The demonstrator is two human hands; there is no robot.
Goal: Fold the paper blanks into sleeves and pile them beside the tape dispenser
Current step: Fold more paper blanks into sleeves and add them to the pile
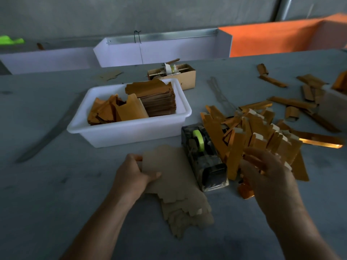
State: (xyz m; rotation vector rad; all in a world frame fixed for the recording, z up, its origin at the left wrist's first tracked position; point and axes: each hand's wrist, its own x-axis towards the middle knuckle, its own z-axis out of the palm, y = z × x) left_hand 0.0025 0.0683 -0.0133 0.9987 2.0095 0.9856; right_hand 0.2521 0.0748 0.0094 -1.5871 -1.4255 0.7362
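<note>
Several flat brown paper blanks point(180, 205) lie fanned on the grey table in front of me. My left hand point(134, 174) grips the left edge of the top blank point(170, 166), thumb on top. A dark tape dispenser point(204, 156) with a green tape roll stands just right of the blanks. Right of the dispenser lies a heap of folded gold sleeves point(259, 134). My right hand point(266, 175) hovers over the near edge of that heap, blurred, fingers loosely curled; whether it holds anything is unclear.
A white tub point(131, 128) behind the blanks holds a stack of blanks and loose gold pieces. A small cardboard box point(172, 74) sits further back. Scattered sleeves point(293, 102) lie at the far right. White and orange partitions line the table's far edge.
</note>
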